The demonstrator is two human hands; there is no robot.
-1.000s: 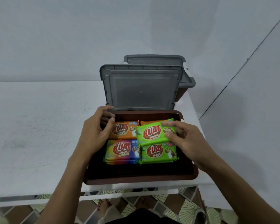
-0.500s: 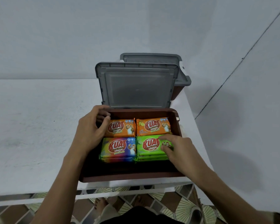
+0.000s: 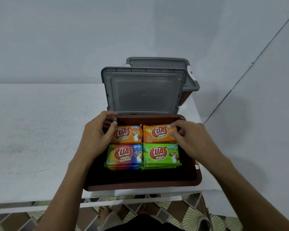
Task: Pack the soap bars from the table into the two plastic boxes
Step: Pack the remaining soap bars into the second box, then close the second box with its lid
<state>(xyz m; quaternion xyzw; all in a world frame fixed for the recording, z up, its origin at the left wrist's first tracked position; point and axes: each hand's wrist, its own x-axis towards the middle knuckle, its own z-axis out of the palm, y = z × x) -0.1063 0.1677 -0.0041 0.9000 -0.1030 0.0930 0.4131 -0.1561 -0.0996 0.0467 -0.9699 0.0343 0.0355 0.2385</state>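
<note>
A brown plastic box (image 3: 140, 185) stands open at the table's near edge, its grey lid (image 3: 143, 90) tipped up behind it. Inside lie stacked soap bars: an orange one (image 3: 128, 135) at the back left, an orange one (image 3: 158, 133) at the back right, a multicoloured one (image 3: 124, 155) and a green one (image 3: 161, 154) in front. My left hand (image 3: 97, 139) grips the left end of the back left orange bar. My right hand (image 3: 193, 139) holds the right end of the back right orange bar with curled fingers. A second brown box (image 3: 184, 97) with a grey lid stands behind.
The white table (image 3: 40, 139) stretches to the left; its front edge runs just below the box. A pale wall rises behind and to the right. Patterned floor tiles (image 3: 182, 212) and a person's feet show under the table edge.
The green bar that my right hand carried now lies on the front right stack. My right hand has moved back to the back right orange bar. My left hand stays put.
</note>
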